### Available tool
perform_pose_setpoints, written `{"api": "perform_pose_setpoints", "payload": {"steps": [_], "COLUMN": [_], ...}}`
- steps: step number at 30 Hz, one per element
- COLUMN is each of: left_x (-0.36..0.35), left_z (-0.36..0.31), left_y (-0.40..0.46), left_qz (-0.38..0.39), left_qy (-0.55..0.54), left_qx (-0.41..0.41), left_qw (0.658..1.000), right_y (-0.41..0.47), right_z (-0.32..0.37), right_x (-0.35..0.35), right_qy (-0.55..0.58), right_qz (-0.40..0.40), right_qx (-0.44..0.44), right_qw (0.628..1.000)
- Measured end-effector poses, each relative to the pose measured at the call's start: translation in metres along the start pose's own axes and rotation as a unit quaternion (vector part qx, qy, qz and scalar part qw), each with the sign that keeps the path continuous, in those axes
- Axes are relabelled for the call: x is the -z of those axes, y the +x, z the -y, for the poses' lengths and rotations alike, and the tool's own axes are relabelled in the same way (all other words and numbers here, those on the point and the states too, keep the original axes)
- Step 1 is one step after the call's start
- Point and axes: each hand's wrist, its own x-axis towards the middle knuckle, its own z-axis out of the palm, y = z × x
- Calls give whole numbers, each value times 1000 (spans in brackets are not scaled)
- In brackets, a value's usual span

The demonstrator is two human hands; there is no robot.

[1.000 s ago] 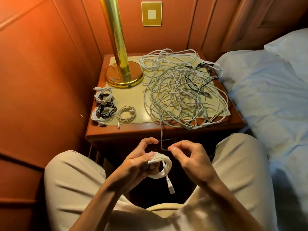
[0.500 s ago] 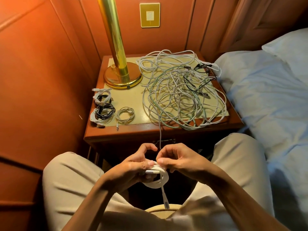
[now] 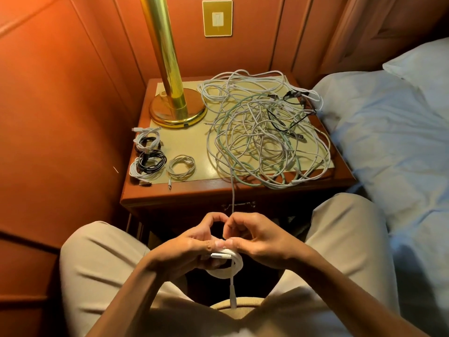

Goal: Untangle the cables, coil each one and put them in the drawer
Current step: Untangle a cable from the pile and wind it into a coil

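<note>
Head view: left hand (image 3: 189,249) curled round a half-wound white cable coil (image 3: 228,266) above the lap, right hand (image 3: 255,237) pinching the same cable at the coil's top, thumbs touching. Free run of that cable leading up over the nightstand (image 3: 184,198) edge into the tangled cable pile (image 3: 264,132) beside the brass lamp (image 3: 177,110). Finished coils (image 3: 150,154) lying at the tabletop's left.
</note>
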Motion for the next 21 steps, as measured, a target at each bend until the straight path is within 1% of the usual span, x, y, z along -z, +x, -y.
{"api": "perform_pose_setpoints", "payload": {"steps": [3,5,7,9,11,13,15,17,19,21], "left_x": [1,-1,-6,-10,-13,-13,-13,-12,-8,-2], "left_z": [3,1,1,2,4,4,2,-1,-2,-1], "left_y": [0,2,4,8,10,11,10,8,6,5], "left_qz": [30,20,9,-11,-46,-51,-26,1,35,66], "left_qy": [3,16,20,12,-8,-35,-40,-38,-58,-87], "left_qx": [-1,2,-18,-42,-52,-62,-68,-67,-68,-52], "left_qw": [1000,1000,1000,999,998,996,997,997,995,993], "right_y": [2,4,6,8,8,8,10,13,18,21], "right_z": [0,-1,-4,-12,-20,-24,-22,-16,-10,-4], "right_x": [-5,-9,-15,-22,-27,-28,-25,-20,-14,-8], "right_qy": [12,27,19,-61,-149,-184,-183,-154,-125,-134], "right_qz": [-36,-81,-141,-212,-246,-247,-247,-238,-229,-206], "right_qx": [27,48,74,140,200,237,266,278,276,278], "right_qw": [999,995,987,965,937,921,914,918,925,929]}}
